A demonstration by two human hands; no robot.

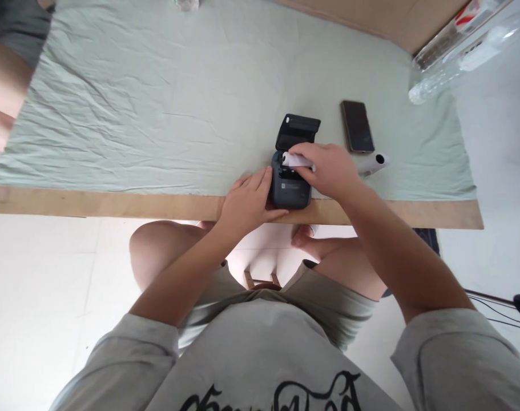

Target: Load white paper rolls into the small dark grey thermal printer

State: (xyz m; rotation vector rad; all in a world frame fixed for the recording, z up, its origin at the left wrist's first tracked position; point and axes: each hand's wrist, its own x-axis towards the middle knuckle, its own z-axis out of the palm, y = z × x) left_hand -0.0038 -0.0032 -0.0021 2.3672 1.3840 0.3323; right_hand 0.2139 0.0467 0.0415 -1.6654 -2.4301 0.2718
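A small dark label printer (pixel 291 192) sits at the table's near edge with its lid (pixel 297 131) flipped up. My left hand (pixel 249 200) lies against the printer's left side, fingers fairly straight and thumb along its front, steadying it. Between the thumb and fingers of my right hand (pixel 328 168) is a white paper roll (pixel 297 160), held at the printer's opened compartment. How deep the roll sits inside is hard to tell. Another white roll (pixel 374 164) lies on the cloth just right of my right hand, partly hidden by it.
A smartphone (pixel 357 127) lies beyond my right hand on the pale green cloth (pixel 157 103). Clear plastic bottles (pixel 460 65) lie at the far right beside a cardboard panel (pixel 362 17). Another person's bare limb (pixel 5 85) shows at the left edge.
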